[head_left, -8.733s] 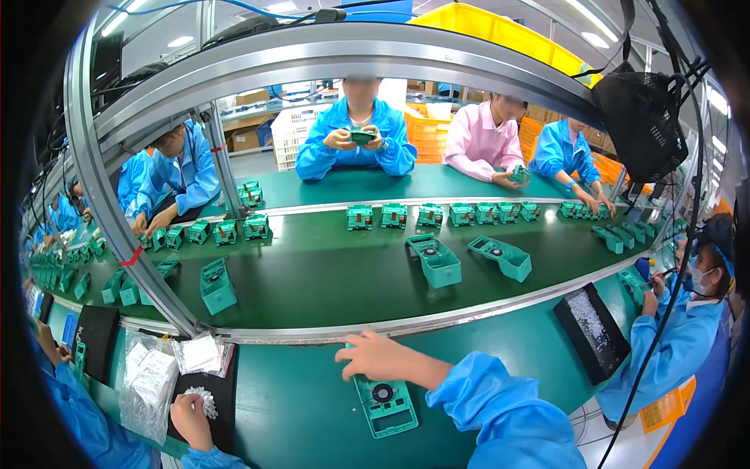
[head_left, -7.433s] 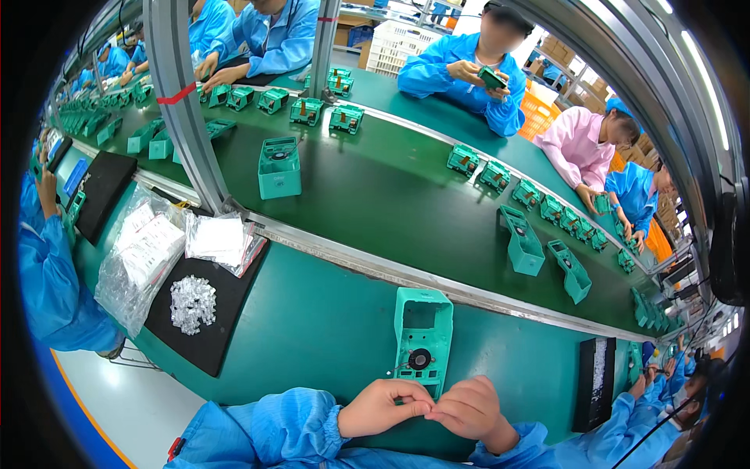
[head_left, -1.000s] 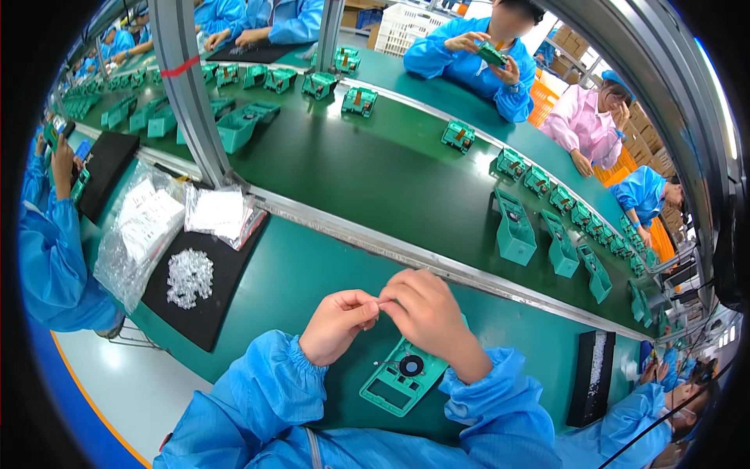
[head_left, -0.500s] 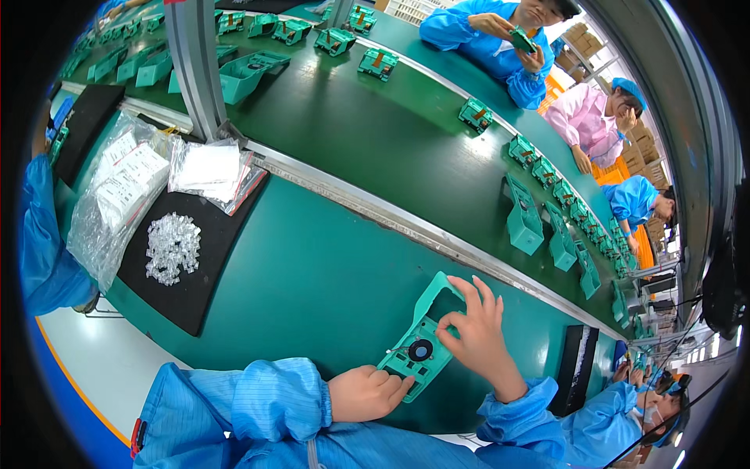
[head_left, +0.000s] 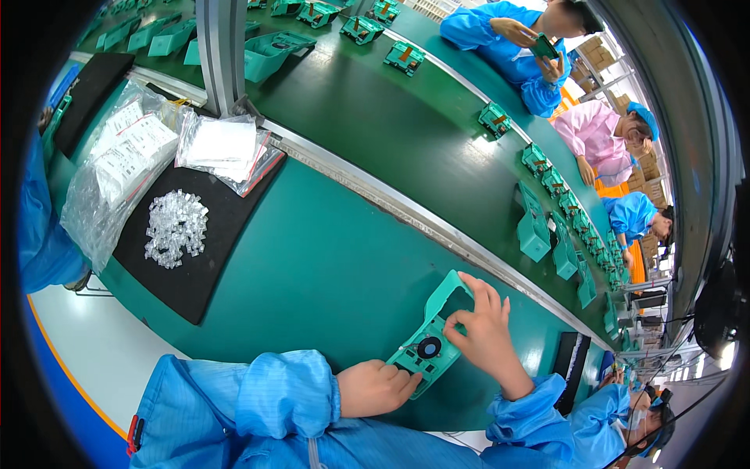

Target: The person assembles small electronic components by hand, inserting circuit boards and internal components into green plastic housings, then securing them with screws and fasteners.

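Observation:
A green plastic housing [head_left: 444, 364] with a round black disc-shaped part [head_left: 429, 347] in it is held at a tilt over the green bench. My left hand [head_left: 378, 388] is closed on its lower left end, thumb and fingers at the edge. At the upper right side, my right hand [head_left: 491, 334] grips the housing, fingertips by the raised end and thumb near the black disc. Whether a small part is also pinched there, I cannot tell. Off to the left, a pile of small clear plastic pieces [head_left: 176, 229] lies on a black mat [head_left: 191, 291].
Clear plastic bags [head_left: 117, 176] with white labels lie at the left, beside smaller bags [head_left: 223, 144]. A metal post [head_left: 222, 59] rises at the bench's far edge. Beyond runs a green conveyor [head_left: 375, 117] with green housings and assemblies. Co-workers [head_left: 508, 39] sit across it.
My view has shifted a little, so the bench and conveyor appear displaced. Both hands keep hold of the housing, with only slight movement of the right fingers.

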A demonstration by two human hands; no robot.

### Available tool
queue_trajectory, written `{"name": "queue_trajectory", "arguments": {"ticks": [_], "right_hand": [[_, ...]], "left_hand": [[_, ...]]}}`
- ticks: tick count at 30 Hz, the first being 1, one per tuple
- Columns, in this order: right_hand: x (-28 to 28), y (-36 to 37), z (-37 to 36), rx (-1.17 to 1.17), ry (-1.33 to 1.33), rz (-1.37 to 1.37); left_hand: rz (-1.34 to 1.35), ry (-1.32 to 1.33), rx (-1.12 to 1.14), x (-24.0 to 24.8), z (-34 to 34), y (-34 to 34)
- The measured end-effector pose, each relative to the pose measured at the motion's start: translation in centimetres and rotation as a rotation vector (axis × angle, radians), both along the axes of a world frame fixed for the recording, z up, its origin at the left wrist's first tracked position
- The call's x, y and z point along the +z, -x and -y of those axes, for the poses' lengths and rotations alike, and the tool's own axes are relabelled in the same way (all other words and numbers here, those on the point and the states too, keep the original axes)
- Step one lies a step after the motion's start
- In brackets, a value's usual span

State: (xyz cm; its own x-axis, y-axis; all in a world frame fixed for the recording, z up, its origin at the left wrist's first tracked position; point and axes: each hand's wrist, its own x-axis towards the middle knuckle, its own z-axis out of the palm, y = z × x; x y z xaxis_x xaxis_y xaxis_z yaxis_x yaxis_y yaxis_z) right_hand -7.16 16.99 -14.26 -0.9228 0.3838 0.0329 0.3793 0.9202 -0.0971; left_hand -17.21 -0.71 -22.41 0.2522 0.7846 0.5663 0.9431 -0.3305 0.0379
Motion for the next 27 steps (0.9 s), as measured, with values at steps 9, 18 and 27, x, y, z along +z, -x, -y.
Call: {"name": "queue_trajectory", "arguments": {"ticks": [9, 18, 27], "right_hand": [[-0.3, 0.4, 0.2, -0.006, -0.015, -0.045], [-0.2, 0.8, 0.0, -0.055, -0.020, -0.023], [3.7, 2.3, -0.6, 0.276, -0.222, -0.152]], "left_hand": [[0.005, 0.016, 0.016, 0.2, 0.2, 0.1], [-0.028, 0.005, -0.003, -0.1, 0.1, 0.1], [-0.016, 0.030, -0.003, -0.2, -0.1, 0.8]]}}
